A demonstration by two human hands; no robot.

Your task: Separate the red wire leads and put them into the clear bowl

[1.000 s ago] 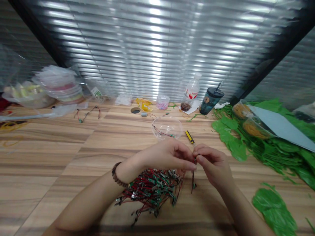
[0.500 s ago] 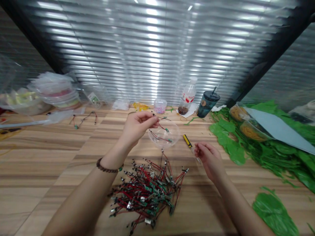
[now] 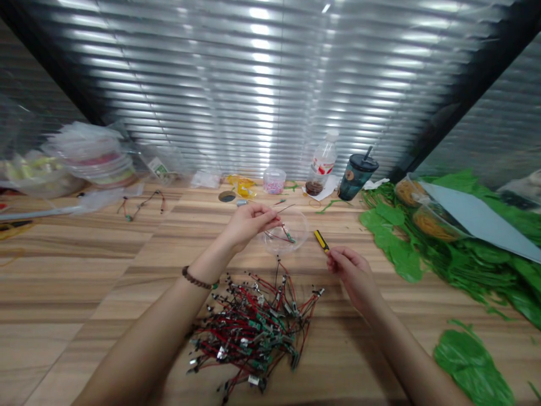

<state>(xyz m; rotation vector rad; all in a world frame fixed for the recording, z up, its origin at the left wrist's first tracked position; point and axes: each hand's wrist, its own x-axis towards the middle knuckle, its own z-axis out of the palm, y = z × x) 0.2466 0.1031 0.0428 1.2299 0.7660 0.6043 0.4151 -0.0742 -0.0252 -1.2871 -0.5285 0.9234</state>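
A tangled pile of wire leads (image 3: 253, 332), red and black with small green boards, lies on the tabletop (image 3: 71, 270) just in front of the person. Past its far edge, the left hand (image 3: 249, 225), a bead bracelet (image 3: 198, 278) on its wrist, has its fingers pinched on a thin wire (image 3: 285, 210) above a clear plastic dish (image 3: 285, 239). The dish holds another lead with a green board. The right hand (image 3: 350, 274) sits just beside a yellow screwdriver (image 3: 321, 241), its fingers curled closed; whether they grip anything is too small to tell. Green leaf cutouts (image 3: 399, 254) spread to the right. Farther back stand a tub of pink beads (image 3: 274, 181), a plastic bottle (image 3: 321, 166) and a dark tumbler (image 3: 356, 177).
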